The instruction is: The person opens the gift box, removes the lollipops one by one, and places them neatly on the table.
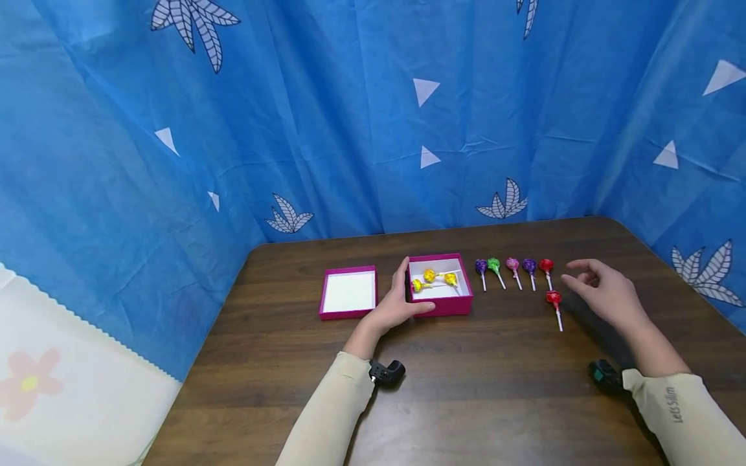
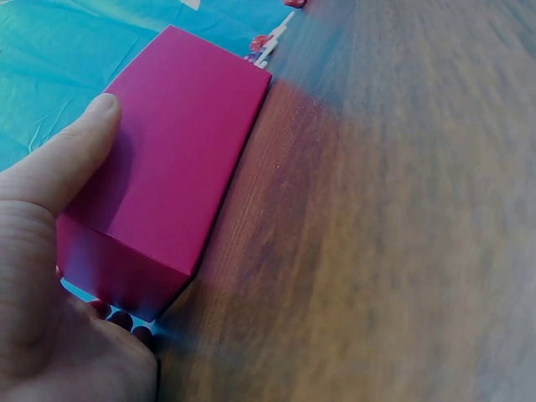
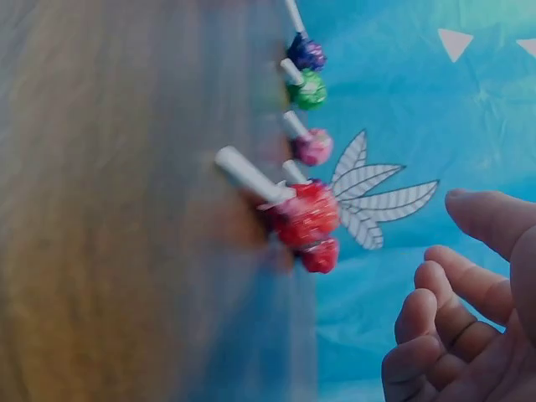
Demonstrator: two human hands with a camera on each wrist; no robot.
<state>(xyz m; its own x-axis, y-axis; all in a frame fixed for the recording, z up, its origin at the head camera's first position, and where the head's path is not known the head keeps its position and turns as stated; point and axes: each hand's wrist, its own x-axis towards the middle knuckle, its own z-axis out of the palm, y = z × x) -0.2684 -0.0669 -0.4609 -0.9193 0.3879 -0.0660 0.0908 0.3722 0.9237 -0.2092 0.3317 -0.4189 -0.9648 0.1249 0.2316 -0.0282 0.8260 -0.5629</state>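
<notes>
From where I stand, the near red lollipop (image 1: 553,297) is closest to the person's right hand (image 1: 606,294), lying on the brown table (image 1: 495,375) just left of the fingers. It has a round, shiny, wrapped head and a white stick pointing toward the near edge. That hand is empty, its thumb and forefinger apart and the other fingers loosely bent.

The left hand (image 1: 396,304) holds the near left corner of a pink box (image 1: 443,307), thumb against the near wall and fingers along the left side. The box is deep pink outside, white inside and uncovered. In it lie three yellow lollipops (image 1: 451,279).

Right of the box, a row of five lollipops runs across the far part of the table, heads far, sticks near. From left to right there's one dark blue (image 1: 480,266), one green (image 1: 494,264), one pink (image 1: 512,263), one purple (image 1: 529,265) and one red (image 1: 546,265). The near red one sits just in front of that last stick; I can't tell whether they touch. That makes six on the table, two of them red.

One shallow pink lid (image 1: 348,315), white inside, lies left of the box.
</notes>
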